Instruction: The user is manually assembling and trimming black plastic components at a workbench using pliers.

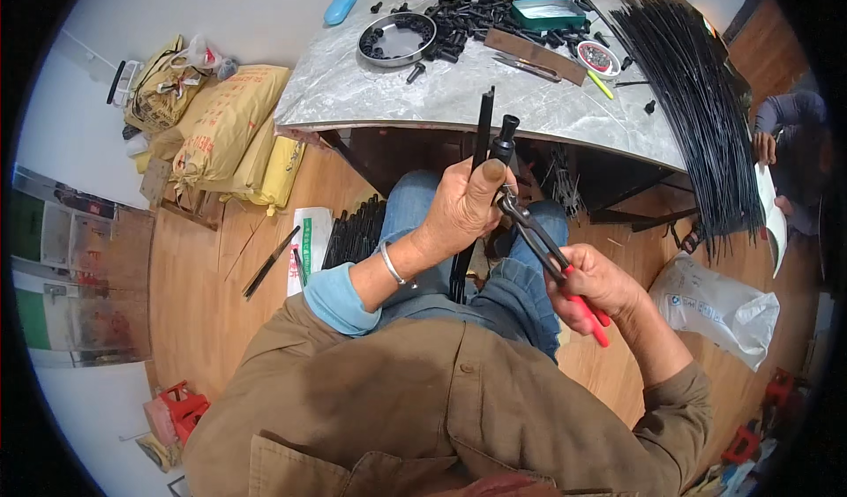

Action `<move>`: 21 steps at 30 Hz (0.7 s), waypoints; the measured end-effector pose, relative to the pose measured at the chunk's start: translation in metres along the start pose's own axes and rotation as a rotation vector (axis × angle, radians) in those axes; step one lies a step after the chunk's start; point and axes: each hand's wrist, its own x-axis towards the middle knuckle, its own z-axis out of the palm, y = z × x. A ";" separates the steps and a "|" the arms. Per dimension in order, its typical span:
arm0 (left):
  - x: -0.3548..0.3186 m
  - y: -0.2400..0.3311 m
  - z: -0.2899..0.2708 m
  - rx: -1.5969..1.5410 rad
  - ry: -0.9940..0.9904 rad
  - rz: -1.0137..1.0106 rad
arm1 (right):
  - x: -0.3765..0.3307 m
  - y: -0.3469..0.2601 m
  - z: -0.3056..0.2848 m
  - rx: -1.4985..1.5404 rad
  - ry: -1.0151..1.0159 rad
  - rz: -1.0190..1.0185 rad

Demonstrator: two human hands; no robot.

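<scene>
Here's the grey table (344, 91), spread wide, its near edge facing the person's lap. Off beyond its left side, stacked yellow sacks (221, 140)! Long black rods (697, 109) sweep along the right edge and spill over it. A white bag (723, 316) sits on the floor past the near right corner. Toward the far edge, a heap of black fittings (463, 12).

Now the hands, just short of the near edge: the left hand (463, 201) is clamped on dark strips (483, 131) and a black socket (504, 140), thumb pressed against it. The right hand (587, 285) is wrapped around red-handled pliers (538, 237), their tips right up by the left thumb; whether they bite anything, can't tell.

Toward the far left corner, a round tin (397, 60); nearer the right edge, a small dish (600, 74) and a yellow-green marker (600, 85).
</scene>
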 end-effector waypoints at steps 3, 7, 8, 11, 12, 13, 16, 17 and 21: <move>-0.002 0.001 0.001 0.042 0.022 -0.024 | 0.000 -0.019 -0.014 -0.243 -0.230 0.130; 0.000 0.002 -0.004 0.022 0.054 -0.020 | 0.000 -0.034 0.007 -1.102 0.340 -0.462; 0.000 0.002 -0.005 0.013 0.047 -0.025 | 0.001 -0.026 0.010 -1.104 0.340 -0.462; 0.001 0.004 -0.006 0.027 0.033 -0.035 | 0.009 -0.009 0.013 -0.986 0.271 -0.391; 0.000 0.005 -0.005 0.028 0.031 -0.036 | 0.008 -0.007 0.024 -0.530 0.138 -0.132; -0.002 0.006 -0.003 0.048 0.042 -0.014 | 0.009 -0.004 0.021 -0.195 -0.010 0.001; -0.001 0.007 0.000 0.107 0.028 0.000 | 0.013 -0.001 0.002 0.046 -0.234 0.027; 0.000 0.006 0.000 0.146 0.007 -0.008 | 0.012 -0.007 0.000 -0.154 -0.175 -0.004; 0.001 0.007 -0.003 0.133 0.013 -0.032 | 0.004 -0.030 0.015 -0.121 -0.102 0.050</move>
